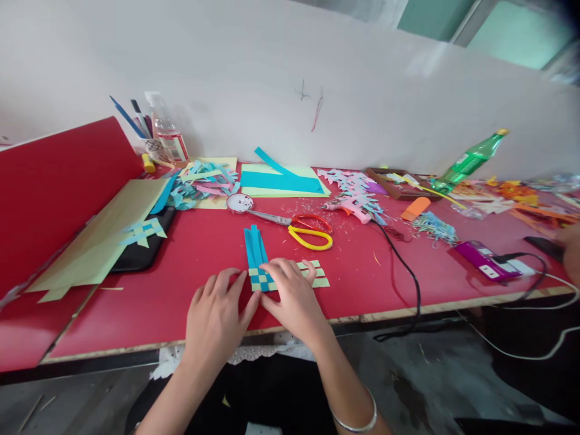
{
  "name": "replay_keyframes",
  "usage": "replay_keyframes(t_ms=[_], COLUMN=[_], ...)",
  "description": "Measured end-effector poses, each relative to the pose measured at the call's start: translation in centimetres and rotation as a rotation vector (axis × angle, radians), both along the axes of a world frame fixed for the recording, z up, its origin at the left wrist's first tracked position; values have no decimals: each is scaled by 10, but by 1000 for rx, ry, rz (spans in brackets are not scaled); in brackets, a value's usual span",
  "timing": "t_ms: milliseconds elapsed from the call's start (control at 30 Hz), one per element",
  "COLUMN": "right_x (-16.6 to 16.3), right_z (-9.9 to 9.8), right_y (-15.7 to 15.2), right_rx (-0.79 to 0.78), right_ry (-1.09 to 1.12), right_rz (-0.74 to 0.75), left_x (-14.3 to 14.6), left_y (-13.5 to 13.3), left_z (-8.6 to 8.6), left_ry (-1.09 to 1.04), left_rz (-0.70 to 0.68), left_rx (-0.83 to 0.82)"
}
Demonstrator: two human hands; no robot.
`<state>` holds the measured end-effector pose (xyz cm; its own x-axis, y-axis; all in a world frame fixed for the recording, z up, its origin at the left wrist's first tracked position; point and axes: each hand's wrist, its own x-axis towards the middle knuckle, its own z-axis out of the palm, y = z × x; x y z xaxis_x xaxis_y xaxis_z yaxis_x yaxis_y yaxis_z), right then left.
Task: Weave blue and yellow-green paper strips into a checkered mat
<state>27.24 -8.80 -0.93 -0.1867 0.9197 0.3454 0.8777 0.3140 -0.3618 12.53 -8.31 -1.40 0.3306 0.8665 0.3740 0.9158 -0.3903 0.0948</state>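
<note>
A small checkered weave of blue and pale-green paper strips (260, 279) lies flat on the red table. Its blue strips (256, 246) stick out toward the wall, and pale-green ends (321, 282) stretch to the right. At the weave's left and near edges is my left hand (215, 311), palm down, fingers apart, thumb and index touching the edges. My right hand (293, 297) covers the right part of the weave, its bent fingers and thumb closed on it; the strips under the palm are hidden. Beyond lie scissors (312, 232) with red and yellow handles.
A pink glue gun (351, 209) trails a black cord over the table's front edge. Cut paper scraps (203, 181) heap at the back left. A green bottle (471, 160) leans at the right, near a purple device (487, 261). Another person's hand (571, 254) shows at far right.
</note>
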Motion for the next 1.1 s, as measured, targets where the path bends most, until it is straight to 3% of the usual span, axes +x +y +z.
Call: replay_keyframes(t_ms=[300, 867, 1100], right_x=[0, 0, 1], right_z=[0, -1, 1], right_y=[0, 0, -1], right_rx=[9, -18, -41], right_ry=[-33, 20, 60], right_rz=[-3, 8, 1], left_x=[6, 2, -6], left_y=[-3, -2, 1], left_z=[2, -2, -8], left_ry=[104, 68, 126], left_rz=[-5, -4, -348], left_rx=[12, -5, -16])
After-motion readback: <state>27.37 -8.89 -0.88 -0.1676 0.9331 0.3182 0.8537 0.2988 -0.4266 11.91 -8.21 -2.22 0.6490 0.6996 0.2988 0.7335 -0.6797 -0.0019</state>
